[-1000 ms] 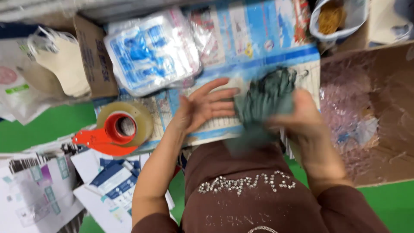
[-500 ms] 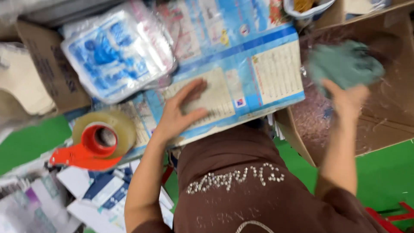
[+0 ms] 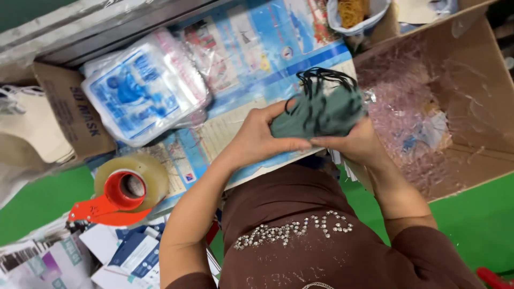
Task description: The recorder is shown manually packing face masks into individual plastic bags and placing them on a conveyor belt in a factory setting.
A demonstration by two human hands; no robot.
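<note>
Stack of grey-green face masks (image 3: 321,113) w/ black ear loops sits centre frame, held up off the blue printed sheet (image 3: 251,101) that covers the work surface, so both hands can square the edges w/o the bundle snagging on anything below. Left hand (image 3: 257,139) is clamped on the stack's left end, thumb under, fingers curled over the top, pinching the layers flat; right hand (image 3: 356,142) grips the lower right edge from beneath, fingers closed on it, so the stack is squeezed between the two and can't fan out. Loops (image 3: 321,80) bunch loose at 12 o'clock of the stack, left free, prob. bc holding them isn't needed to keep the pile together. At 3 o'clock, just beside the right hand, an open cardboard box (image 3: 482,139) lined w/ crinkled clear/pink film lies within easy reach. At 9–10 o'clock, well apart, a plastic-wrapped pack w/ blue print (image 3: 139,96) rests on the sheet next to a brown carton (image 3: 69,112). At 8 o'clock a tape roll on an orange-red dispenser (image 3: 120,192) lies flat near the left elbow, paper slips (image 3: 123,251) below it. At 12–1 o'clock a bag of rubber bands (image 3: 353,13), far edge, on green table (image 3: 32,203)
</note>
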